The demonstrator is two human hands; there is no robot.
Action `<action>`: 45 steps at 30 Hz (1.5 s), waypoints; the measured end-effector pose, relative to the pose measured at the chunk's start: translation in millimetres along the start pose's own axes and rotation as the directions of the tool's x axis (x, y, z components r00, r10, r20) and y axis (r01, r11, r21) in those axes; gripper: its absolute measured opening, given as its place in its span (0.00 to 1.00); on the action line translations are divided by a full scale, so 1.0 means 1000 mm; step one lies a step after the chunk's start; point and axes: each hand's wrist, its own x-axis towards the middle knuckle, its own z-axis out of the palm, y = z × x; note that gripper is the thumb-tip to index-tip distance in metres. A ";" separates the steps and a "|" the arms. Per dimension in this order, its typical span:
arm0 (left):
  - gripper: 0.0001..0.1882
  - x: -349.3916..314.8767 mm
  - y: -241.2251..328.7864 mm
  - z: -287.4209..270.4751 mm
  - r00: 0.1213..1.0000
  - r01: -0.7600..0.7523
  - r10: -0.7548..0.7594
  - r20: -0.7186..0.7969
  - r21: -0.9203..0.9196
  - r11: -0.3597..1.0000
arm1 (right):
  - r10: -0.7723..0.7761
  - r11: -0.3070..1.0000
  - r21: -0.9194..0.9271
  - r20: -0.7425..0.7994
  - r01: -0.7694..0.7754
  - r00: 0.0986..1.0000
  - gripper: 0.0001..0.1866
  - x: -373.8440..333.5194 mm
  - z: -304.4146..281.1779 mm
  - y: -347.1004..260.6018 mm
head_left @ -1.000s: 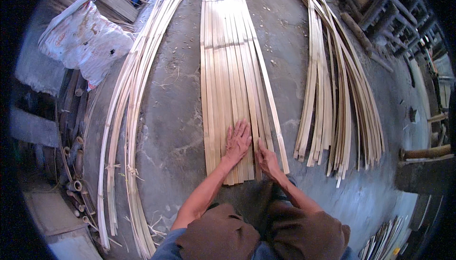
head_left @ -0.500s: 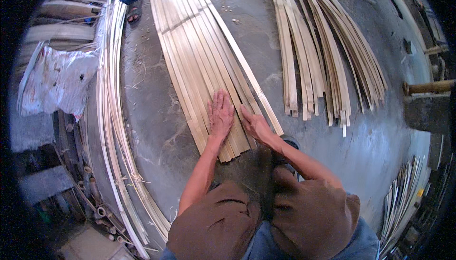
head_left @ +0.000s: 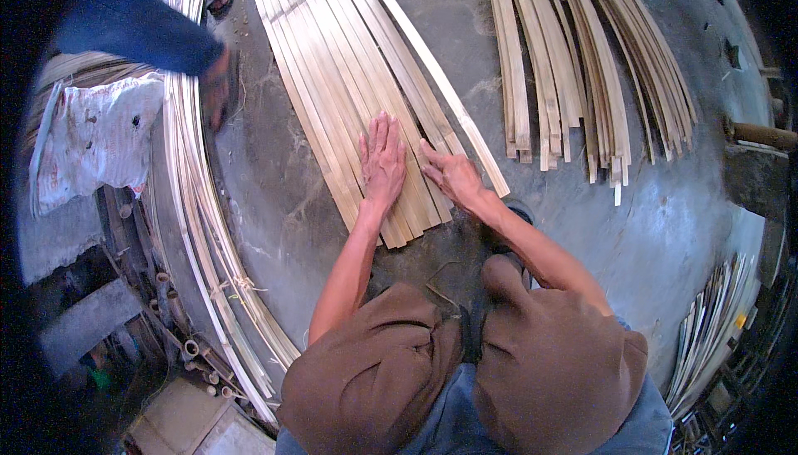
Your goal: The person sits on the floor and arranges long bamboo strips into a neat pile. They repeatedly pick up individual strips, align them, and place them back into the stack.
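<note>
Long pale flat bamboo strips [head_left: 332,98] lie side by side on the floor before me, edges close together, their near ends slightly uneven. My left hand [head_left: 384,168] rests flat on them near these ends, palm down and fingers stretched out. To its right, my right hand [head_left: 455,177] lies on the strips along the right side, index finger and thumb apart; the other fingers are partly hidden. One lighter strip [head_left: 453,110] runs apart from the row, just right of that hand, with a gap narrowing toward the far end.
More strips [head_left: 573,64] fan out on the floor at the right. A long bundle of thin strips [head_left: 195,164] runs down the left, tied near its lower part. Another person's leg in blue [head_left: 141,31] stands at the far left. A whitish sack [head_left: 100,139] and bamboo poles [head_left: 179,309] lie beyond the bundle.
The other person's leg and hand have come further into view at the far left. My view has shifted slightly; both my hands remain on the strips in nearly the same pose.
</note>
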 end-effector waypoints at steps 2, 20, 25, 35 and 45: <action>0.29 0.000 0.000 0.003 1.000 -0.009 0.009 -0.014 0.008 1.000 | 0.009 1.000 -0.001 -0.001 -0.009 1.000 0.28 -0.003 -0.002 -0.002; 0.30 -0.001 0.002 0.006 0.995 0.003 0.011 -0.102 0.141 0.990 | 0.042 0.976 -0.216 0.071 -0.026 0.997 0.38 -0.006 -0.002 -0.009; 0.30 -0.002 0.004 0.004 0.995 0.038 -0.032 -0.090 0.070 0.997 | 0.108 0.981 -0.179 0.149 -0.080 0.983 0.38 -0.007 -0.010 -0.018; 0.29 -0.003 0.003 0.005 0.991 0.044 -0.036 -0.130 0.058 0.997 | -0.070 0.968 -0.236 0.051 0.081 0.996 0.39 -0.011 0.000 -0.007; 0.28 -0.004 0.001 0.007 0.979 0.028 -0.018 -0.204 0.049 0.998 | -0.166 0.982 0.083 -0.066 0.171 0.984 0.36 -0.018 -0.013 -0.036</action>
